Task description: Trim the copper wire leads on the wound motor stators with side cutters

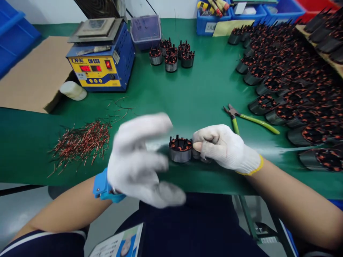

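Observation:
A motor stator (180, 154) with copper windings and black prongs stands upright on the green table in front of me. Just left of it my left hand (142, 160), in a white glove, is open and smeared by motion, fingers spread with nothing in them. My right hand (218, 146), also gloved, is closed right beside the stator's right edge. Its bare thumb tip presses toward the curled fingers; whatever they pinch is hidden. Behind that hand lies a pair of diagonal cutters (235, 115) with green handles, jaws apart.
Copper wire scraps (83, 142) are heaped at left. A blue and yellow soldering station (100, 60) stands behind them, near a purple bin (146, 32). Several stators (171, 59) are grouped at the back; many more rows (292, 96) fill the right side. Blue bins (214, 19) line the wall.

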